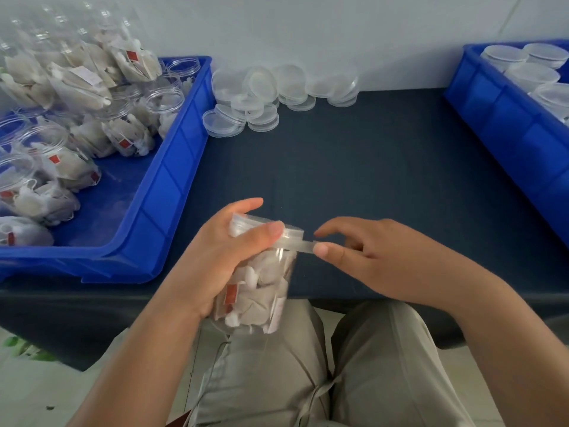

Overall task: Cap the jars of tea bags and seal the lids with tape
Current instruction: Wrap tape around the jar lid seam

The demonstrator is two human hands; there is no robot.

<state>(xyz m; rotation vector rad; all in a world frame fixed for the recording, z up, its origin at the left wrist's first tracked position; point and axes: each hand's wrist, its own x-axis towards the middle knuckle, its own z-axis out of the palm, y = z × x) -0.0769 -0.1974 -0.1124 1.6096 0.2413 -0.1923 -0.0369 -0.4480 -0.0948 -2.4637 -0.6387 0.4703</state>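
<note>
Clear jar [261, 285] held in left hand [212, 257] grip; right hand [369, 257] pinches tape [300, 245].

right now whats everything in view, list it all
jar in hand: one, clear, capped, full of tea bags, over the table edge
tape strip: one, clear, at the lid rim
open jars: many, clear, left blue bin
loose lids: a pile, clear, back of dark table
capped jars: several, right blue bin
left hand: grips the jar
right hand: fingers pinch the tape
</note>
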